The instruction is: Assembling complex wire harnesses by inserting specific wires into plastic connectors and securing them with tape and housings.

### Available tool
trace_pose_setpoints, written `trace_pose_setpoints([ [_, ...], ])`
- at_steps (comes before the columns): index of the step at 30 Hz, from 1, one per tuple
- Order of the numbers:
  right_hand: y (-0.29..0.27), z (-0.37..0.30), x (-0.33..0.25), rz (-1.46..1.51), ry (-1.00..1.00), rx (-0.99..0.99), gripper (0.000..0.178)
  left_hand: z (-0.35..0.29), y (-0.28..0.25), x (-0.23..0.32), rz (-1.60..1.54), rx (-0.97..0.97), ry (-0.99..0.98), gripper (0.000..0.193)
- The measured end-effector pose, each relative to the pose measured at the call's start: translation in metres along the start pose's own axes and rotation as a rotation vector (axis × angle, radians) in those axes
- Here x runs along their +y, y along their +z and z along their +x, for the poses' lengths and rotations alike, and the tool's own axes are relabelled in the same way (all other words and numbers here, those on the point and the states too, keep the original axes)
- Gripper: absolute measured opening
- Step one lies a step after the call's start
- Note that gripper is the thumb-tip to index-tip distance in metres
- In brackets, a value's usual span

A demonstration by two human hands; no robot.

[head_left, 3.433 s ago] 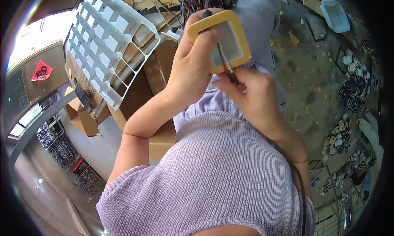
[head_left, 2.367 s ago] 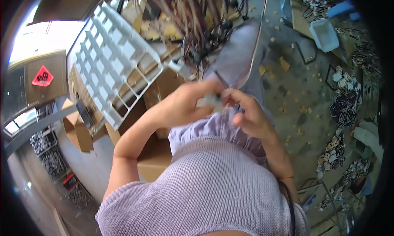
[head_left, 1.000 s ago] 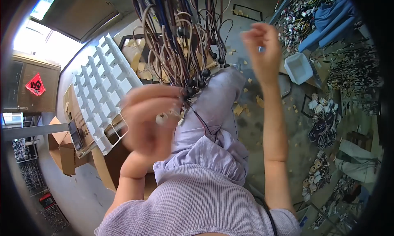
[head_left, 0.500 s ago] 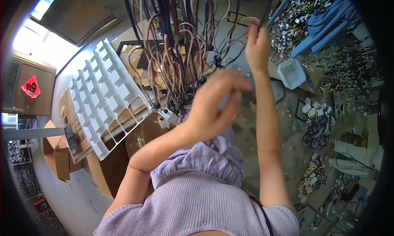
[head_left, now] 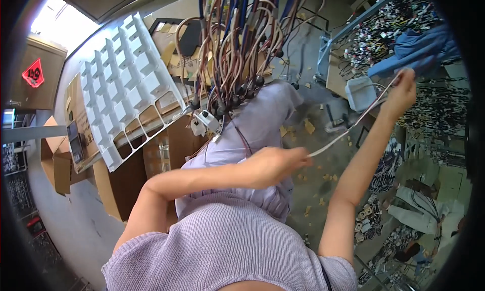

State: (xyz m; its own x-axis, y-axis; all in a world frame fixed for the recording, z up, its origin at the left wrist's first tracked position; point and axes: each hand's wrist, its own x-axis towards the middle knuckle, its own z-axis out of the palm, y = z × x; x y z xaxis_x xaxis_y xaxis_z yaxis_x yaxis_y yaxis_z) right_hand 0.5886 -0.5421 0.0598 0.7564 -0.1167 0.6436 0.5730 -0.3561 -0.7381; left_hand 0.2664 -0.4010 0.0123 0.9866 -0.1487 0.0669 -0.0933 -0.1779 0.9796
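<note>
1 cable (head_left: 355, 122) is held slantwise right of the frame's centre: its lower part is clamped in the left hand (head_left: 275, 164), near the middle, its upper part in the right hand (head_left: 402, 95), at upper right

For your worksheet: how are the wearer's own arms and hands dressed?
The left hand and right hand wear no visible gloves. A lilac ribbed-knit top has short sleeves, leaving the forearms bare. A thin dark cord lies near the right sleeve.
</note>
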Motion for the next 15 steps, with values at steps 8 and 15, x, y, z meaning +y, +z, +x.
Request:
trace_pose_setpoints([
  [8,0.008,-0.17,-0.149,0.307,-0.711,-1.014,0.052,-0.076,-0.026,-0.01,0.078,0.39,-0.193,0.011],
  [15,-0.007,-0.195,-0.111,0.142,-0.67,-1.181,0.027,-0.127,-0.096,0.018,0.319,0.348,-0.317,0.013],
])
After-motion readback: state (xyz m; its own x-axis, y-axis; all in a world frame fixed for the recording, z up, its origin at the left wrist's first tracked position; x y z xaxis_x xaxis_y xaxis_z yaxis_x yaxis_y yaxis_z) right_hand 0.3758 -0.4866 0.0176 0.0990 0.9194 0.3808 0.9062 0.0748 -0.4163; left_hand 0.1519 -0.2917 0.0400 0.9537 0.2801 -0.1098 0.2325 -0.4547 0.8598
